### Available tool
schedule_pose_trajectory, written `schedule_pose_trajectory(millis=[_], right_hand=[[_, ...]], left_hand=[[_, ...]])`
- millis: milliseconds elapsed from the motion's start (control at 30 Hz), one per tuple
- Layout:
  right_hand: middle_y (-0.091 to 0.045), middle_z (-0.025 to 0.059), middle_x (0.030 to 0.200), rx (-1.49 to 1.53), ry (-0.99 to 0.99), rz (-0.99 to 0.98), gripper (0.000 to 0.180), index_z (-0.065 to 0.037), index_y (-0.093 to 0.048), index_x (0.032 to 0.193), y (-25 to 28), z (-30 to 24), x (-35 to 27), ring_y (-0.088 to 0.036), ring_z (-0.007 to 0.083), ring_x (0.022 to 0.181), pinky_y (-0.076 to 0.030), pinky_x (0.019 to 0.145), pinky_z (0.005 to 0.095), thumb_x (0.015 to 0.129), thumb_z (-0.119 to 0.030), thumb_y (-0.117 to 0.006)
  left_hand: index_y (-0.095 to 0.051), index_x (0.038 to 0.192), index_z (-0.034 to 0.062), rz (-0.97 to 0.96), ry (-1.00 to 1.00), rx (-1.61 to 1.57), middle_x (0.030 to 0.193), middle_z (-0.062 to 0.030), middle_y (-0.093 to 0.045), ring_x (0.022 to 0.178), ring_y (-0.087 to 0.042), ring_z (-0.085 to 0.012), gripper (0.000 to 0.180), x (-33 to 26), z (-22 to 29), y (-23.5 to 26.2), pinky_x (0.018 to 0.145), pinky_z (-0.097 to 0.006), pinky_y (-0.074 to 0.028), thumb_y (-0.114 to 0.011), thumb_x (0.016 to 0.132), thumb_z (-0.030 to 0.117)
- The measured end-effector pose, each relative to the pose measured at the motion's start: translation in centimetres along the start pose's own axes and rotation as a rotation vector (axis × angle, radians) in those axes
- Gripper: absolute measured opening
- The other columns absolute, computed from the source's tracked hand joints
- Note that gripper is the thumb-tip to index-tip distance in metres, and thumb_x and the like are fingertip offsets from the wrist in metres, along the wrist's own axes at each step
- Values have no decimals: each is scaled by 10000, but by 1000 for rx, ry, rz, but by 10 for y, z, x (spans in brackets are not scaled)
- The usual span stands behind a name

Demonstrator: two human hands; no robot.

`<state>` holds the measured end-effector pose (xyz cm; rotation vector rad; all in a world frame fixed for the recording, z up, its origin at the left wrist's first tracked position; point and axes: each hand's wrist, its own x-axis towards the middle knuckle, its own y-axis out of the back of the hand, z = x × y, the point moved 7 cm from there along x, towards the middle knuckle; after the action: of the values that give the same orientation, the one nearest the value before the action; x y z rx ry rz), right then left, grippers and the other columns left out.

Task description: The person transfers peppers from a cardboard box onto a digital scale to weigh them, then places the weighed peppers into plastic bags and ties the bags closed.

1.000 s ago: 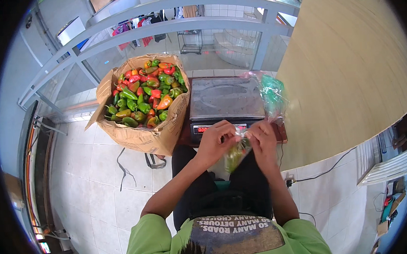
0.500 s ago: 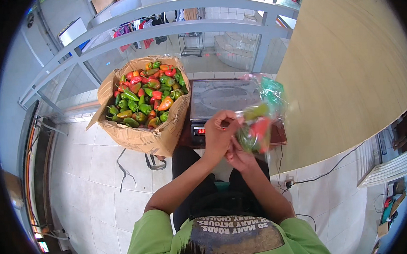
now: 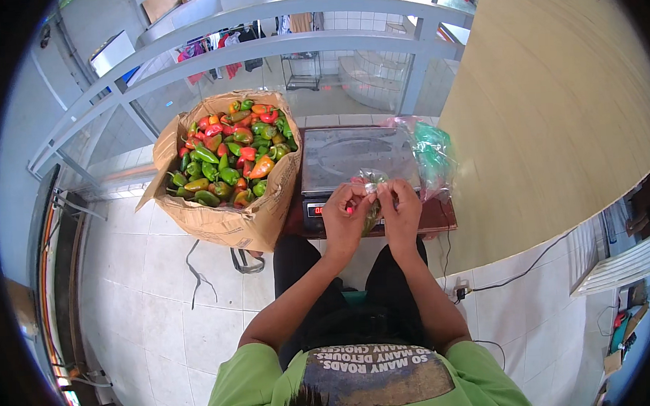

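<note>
Close together over the front of the weighing scale (image 3: 352, 152), my left hand (image 3: 344, 215) and my right hand (image 3: 403, 210) pinch the top of a clear plastic bag (image 3: 372, 220). Green and red show through the plastic, and my fingers cover much of it. Both hands are closed, fingertips almost touching at the bag's gathered neck. The scale has a flat metal plate and a lit red display, partly behind my left hand. To its left stands a cardboard box (image 3: 213, 221) full of red, green and orange peppers (image 3: 228, 155).
Right of the scale lies a bundle of clear and green plastic bags (image 3: 433, 155). A reddish-brown stand (image 3: 440, 216) bears the scale. A large tan board (image 3: 553, 120) rises at the right. Beyond runs a grey railing (image 3: 289, 45). A black cable (image 3: 520, 278) crosses the tiled floor.
The bag of peppers has come from the right to in front of me, between my hands. My right hand has risen beside my left, and both now pinch its neck.
</note>
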<state>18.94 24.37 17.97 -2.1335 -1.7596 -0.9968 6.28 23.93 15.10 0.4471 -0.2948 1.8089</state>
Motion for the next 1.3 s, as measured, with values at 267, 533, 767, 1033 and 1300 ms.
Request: schedule_pose_trajectory(millis=[267, 533, 767, 1033, 1300], right_hand=[[-557, 17, 735, 366, -274, 11, 65, -15, -535, 820, -12, 18, -2, -499, 64, 675, -413, 590, 202, 810, -69, -570], [-566, 37, 784, 275, -259, -15, 113, -2, -566, 885, -7, 22, 6, -523, 98, 692, -430, 631, 229, 779, -39, -581], [-550, 55, 764, 176, -186, -129, 142, -7, -555, 862, -9, 12, 12, -519, 122, 686, -422, 644, 243, 726, 5, -595], [-513, 61, 764, 160, -161, -140, 120, -1, -528, 827, -10, 23, 0, -505, 142, 682, -405, 638, 249, 727, 4, -595], [-513, 45, 773, 246, -152, -250, 81, -6, -518, 809, -8, 17, -2, -494, 113, 687, -402, 642, 233, 755, 44, -554]], left_hand=[[-588, 872, -9, 64, 46, -71, 873, -29, -560, 729, -501, -57, 92, -3, 1, 2, 664, -194, -407, -589, 780, -12], [-561, 1074, -3, -7, -160, 92, 1055, -116, -530, 1037, -476, -240, 263, -11, 23, -6, 903, -312, -350, -528, 832, 95], [-558, 1084, -9, -29, -166, 146, 1099, -122, -507, 1025, -486, -251, 266, -16, 25, -5, 890, -319, -363, -495, 839, 73], [-581, 926, 7, 74, -176, 83, 940, -94, -534, 879, -536, -182, 193, -11, 33, 1, 759, -268, -421, -558, 744, -55], [-525, 825, 9, -29, 15, 8, 755, -35, -541, 666, -510, -96, 134, 2, 10, -2, 609, -230, -408, -591, 719, -38]])
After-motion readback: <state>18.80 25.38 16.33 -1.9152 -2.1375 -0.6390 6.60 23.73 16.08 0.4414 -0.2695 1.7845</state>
